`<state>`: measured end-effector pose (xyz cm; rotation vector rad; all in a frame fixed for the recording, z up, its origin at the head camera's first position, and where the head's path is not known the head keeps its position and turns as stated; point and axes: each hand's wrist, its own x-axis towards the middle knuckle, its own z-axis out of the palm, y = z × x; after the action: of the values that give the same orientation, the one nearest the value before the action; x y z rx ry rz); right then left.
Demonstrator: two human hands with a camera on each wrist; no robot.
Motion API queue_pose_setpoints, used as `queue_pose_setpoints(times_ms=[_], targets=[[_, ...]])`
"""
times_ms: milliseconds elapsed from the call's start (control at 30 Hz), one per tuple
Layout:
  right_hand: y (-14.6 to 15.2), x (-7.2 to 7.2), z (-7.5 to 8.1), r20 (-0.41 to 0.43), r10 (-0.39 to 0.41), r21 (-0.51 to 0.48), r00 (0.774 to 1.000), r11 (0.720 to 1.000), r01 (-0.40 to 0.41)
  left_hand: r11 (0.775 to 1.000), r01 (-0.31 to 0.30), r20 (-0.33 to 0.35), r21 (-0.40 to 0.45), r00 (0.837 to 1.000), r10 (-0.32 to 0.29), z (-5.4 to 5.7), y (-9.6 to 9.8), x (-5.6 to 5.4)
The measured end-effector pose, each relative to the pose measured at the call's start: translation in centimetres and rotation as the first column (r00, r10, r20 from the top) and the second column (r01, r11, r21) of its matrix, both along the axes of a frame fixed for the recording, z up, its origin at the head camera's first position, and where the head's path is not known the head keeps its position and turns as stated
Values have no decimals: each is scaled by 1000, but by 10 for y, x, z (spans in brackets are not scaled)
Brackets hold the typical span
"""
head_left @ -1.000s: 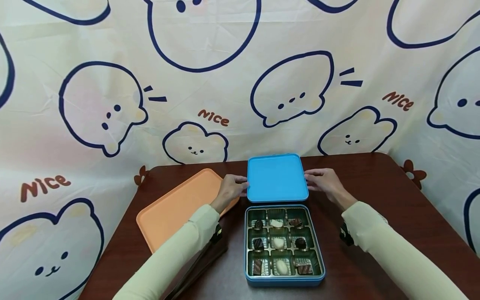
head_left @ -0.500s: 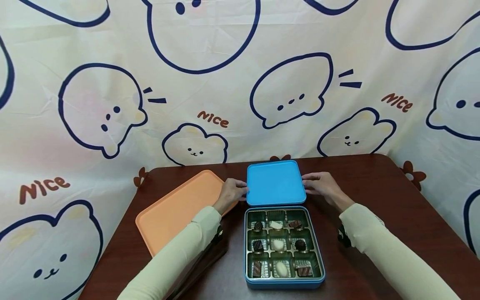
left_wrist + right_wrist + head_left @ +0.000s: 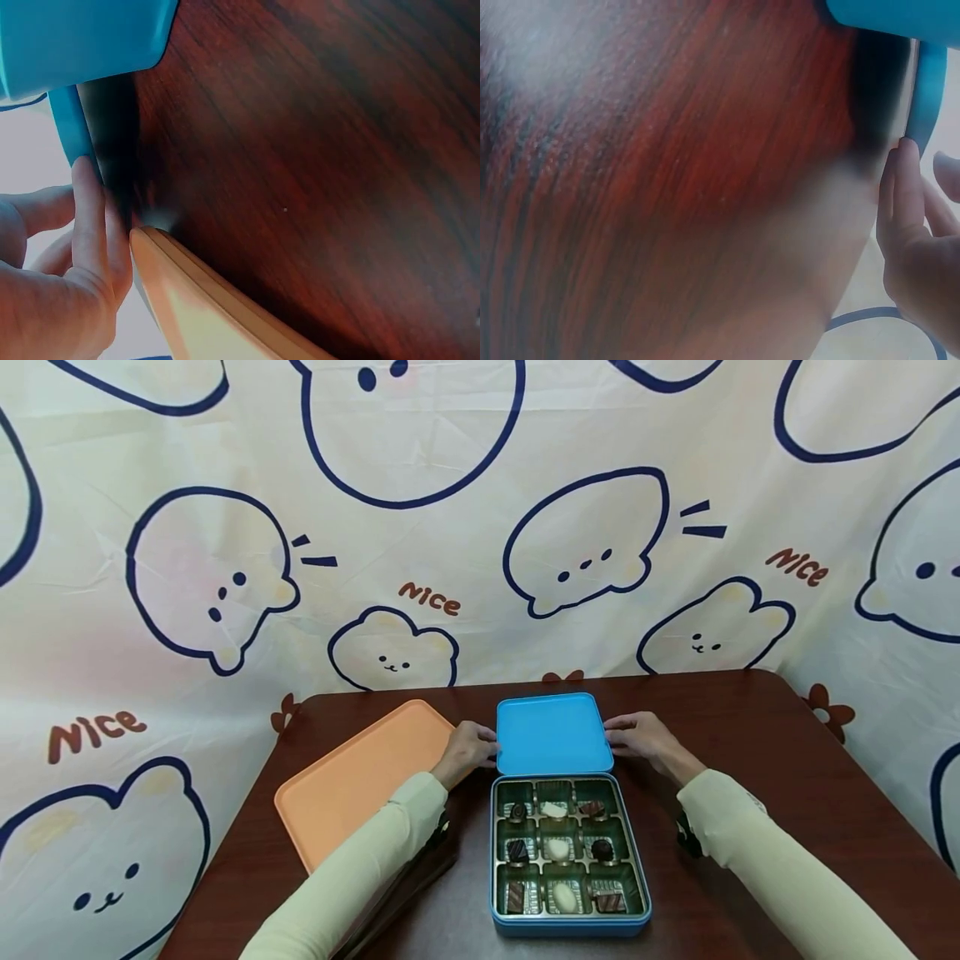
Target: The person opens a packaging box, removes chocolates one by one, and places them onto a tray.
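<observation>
A flat blue lid (image 3: 555,735) lies just behind the open chocolate tin, its near edge right at the tin's back rim. My left hand (image 3: 470,747) holds the lid's left side; in the left wrist view its fingertips are at the edge of the lid (image 3: 69,124). On the opposite side my right hand (image 3: 643,737) grips the right edge, fingers extended under the lid (image 3: 928,94) in the right wrist view. The blue tin (image 3: 572,927) has a gold insert with several compartments, each holding a dark, striped or white chocolate (image 3: 558,848).
An orange tray (image 3: 360,777) lies at an angle on the left, partly behind the left arm. A dark strap (image 3: 405,893) shows beneath that arm. Behind the brown table (image 3: 720,718) hangs a curtain (image 3: 480,543) with bear drawings.
Both hands have brought the lid down and slightly nearer, so its front edge now meets the tin's back rim in the head view. The tin and tray have stayed put.
</observation>
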<state>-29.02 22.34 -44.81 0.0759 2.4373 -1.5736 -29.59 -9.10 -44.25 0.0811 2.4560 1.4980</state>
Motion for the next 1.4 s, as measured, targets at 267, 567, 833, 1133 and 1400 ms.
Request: queue_pose_setpoints(times_ms=[267,567,833,1133,1400], targets=[[-3,1,-2,31,13,9,999,1000,-13,999,-3,-9,-37,1000,3,-1,3,2],[-4,-2,-8,73,29,2,997,1000,-30,995,2,-24,-96,1000,-5,0,4,3],[-1,-1,-6,82,41,4,996,999,-41,995,3,-24,-99,1000,-5,7,6,5],[7,12,3,56,36,26,998,999,-37,995,78,-48,-68,996,-81,29,1,14],[16,36,13,74,70,18,995,997,-71,952,192,-111,-237,968,-223,39,-17,39]])
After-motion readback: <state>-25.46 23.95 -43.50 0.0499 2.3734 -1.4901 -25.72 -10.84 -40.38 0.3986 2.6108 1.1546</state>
